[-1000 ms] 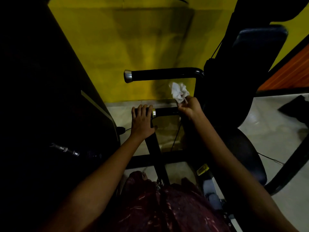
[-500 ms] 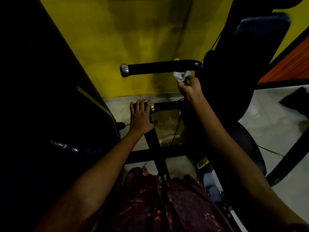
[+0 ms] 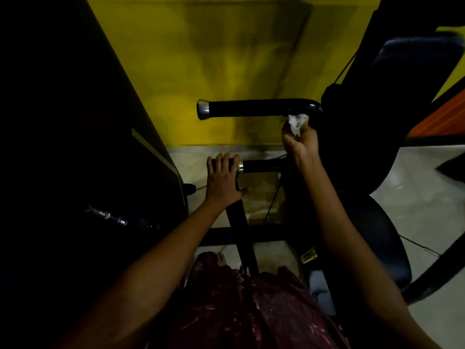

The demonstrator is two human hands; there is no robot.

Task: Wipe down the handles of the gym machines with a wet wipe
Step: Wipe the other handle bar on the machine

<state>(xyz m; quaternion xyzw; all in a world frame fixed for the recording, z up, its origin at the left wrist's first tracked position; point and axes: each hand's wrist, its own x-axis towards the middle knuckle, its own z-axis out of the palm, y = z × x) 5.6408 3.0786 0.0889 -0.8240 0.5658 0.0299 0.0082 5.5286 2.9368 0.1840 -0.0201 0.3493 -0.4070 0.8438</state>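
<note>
Wet wipe (image 3: 297, 122) atop right grip (image 3: 299, 142)

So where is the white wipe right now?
In the head view, the wipe is pinched in the right hand, up against the underside of the upper black handle near its bend, on the right.
</note>
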